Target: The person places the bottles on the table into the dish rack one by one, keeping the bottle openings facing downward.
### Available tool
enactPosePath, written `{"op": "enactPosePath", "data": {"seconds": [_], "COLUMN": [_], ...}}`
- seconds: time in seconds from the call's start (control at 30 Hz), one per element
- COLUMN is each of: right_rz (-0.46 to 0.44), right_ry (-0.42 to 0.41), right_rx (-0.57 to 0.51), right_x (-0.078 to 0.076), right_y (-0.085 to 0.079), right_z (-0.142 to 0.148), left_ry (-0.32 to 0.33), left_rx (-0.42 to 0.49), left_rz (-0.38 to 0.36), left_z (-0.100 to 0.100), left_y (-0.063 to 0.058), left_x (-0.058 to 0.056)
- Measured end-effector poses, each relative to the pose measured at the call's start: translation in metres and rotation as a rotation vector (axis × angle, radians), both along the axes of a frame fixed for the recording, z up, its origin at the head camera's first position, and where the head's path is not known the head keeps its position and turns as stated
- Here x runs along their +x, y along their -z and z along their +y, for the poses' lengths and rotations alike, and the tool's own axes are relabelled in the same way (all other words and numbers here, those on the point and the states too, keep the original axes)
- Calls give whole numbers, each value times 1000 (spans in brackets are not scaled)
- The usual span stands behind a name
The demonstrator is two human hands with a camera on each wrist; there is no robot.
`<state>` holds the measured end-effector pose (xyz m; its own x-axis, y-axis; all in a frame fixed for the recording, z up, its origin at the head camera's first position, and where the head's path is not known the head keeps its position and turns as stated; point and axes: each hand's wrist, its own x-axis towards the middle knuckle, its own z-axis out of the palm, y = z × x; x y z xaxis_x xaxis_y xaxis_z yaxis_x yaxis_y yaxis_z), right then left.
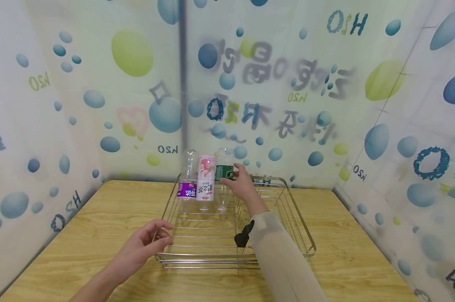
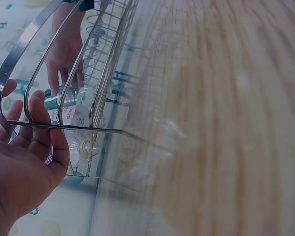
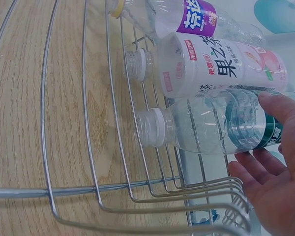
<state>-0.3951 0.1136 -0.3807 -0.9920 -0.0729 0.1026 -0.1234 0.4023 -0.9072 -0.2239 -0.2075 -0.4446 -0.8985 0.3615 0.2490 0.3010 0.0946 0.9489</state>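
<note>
Three empty plastic bottles stand upside down, side by side, at the back of a wire dish rack. One is clear with a green label, and my right hand grips it at the label, thumb on one side and fingers on the other. Beside it stands a bottle with a white and pink peach label; leftmost is a clear one with a purple label. Their necks point down among the wires in the right wrist view. At the rack's front left corner, my left hand holds the rim, fingers curled round the wires.
The rack rests on a wood-grain table. A curtain with blue and green dots hangs behind the table and along its sides. A small black piece shows beside the right cuff, over the rack's middle.
</note>
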Motion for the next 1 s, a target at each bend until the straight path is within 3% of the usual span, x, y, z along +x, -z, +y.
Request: {"op": "enactPosePath", "data": {"seconds": [0.3, 0.6, 0.8, 1.0], "right_rz": [-2, 88, 145, 189], "right_ry": [22, 81, 57, -12], "right_rx": [-21, -100, -124, -64], "right_x": [1, 8, 25, 47], "right_y": [-4, -27, -53, -74], "right_z": [-1, 3, 8, 26], "left_ry": [-9, -30, -18, -30], "left_rx": [-5, -20, -17, -21], "left_rz": [-19, -31, -21, -32], "left_z": [0, 2, 3, 3], "left_y": [-2, -4, -4, -6], "left_x": [2, 2, 4, 5]}}
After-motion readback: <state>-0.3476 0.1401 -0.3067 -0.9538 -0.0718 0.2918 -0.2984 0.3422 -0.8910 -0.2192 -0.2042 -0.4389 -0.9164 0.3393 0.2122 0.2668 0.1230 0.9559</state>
